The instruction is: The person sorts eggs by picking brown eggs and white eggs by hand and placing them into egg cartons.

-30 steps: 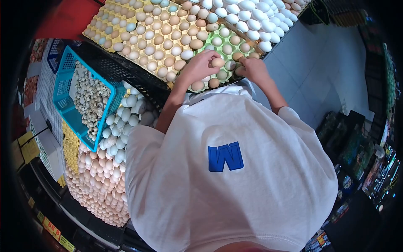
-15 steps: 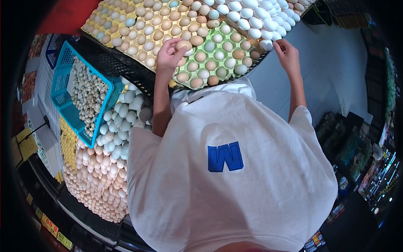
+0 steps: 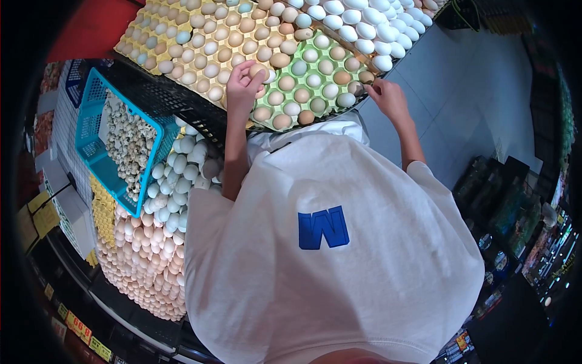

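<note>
Green, dimpled egg tray (image 3: 316,92). At its left edge, left hand (image 3: 240,91) curls fingers round smooth, oval tan egg (image 3: 259,68). Right corner: right hand (image 3: 391,100) angled inward, grasp unclear.

black display stand (image 3: 145,91) with meshed side, on its top yellow egg trays (image 3: 176,60) lying together, green tray (image 3: 316,93) at the near corner, white eggs (image 3: 365,30) in rows at the far right, lower black shelf (image 3: 134,316) on the left, carrying heaped pinkish eggs (image 3: 145,261) and pale bluish ones

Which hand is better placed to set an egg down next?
Probably the left hand: it holds an egg near the green tray, while no egg shows in the right hand.
</note>
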A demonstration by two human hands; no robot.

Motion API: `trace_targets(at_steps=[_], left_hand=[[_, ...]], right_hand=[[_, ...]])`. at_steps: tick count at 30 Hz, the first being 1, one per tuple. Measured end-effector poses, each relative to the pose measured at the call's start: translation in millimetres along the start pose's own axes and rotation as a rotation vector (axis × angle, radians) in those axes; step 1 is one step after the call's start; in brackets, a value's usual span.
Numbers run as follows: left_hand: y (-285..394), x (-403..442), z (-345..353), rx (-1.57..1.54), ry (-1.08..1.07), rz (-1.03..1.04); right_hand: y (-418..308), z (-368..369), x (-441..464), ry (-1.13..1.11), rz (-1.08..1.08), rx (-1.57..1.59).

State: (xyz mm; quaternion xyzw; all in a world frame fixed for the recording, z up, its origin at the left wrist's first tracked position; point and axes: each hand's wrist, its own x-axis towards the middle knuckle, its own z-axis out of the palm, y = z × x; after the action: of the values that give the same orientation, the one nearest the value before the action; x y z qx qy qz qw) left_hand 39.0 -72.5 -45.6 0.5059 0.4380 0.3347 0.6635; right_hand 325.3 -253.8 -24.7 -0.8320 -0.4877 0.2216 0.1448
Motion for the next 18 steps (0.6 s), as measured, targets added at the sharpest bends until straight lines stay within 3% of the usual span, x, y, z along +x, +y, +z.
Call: trace_targets(at_steps=[3, 9, 12, 18], left_hand=[[-5, -1, -2, 0.023, -0.016, -0.006], [-6, -6, 4, 0.013, -0.025, -0.043], [-3, -7, 4, 0.02, -0.017, -0.041], [-11, -5, 1, 0.018, -0.023, -0.035]], right_hand=[[0, -9, 4, -0.012, 0.029, -0.137], [-24, 1, 0, -0.179, -0.252, -0.146], [-29, 18, -3, -0.083, -0.29, -0.278], [-39, 35, 3, -0.093, -0.261, -0.391]])
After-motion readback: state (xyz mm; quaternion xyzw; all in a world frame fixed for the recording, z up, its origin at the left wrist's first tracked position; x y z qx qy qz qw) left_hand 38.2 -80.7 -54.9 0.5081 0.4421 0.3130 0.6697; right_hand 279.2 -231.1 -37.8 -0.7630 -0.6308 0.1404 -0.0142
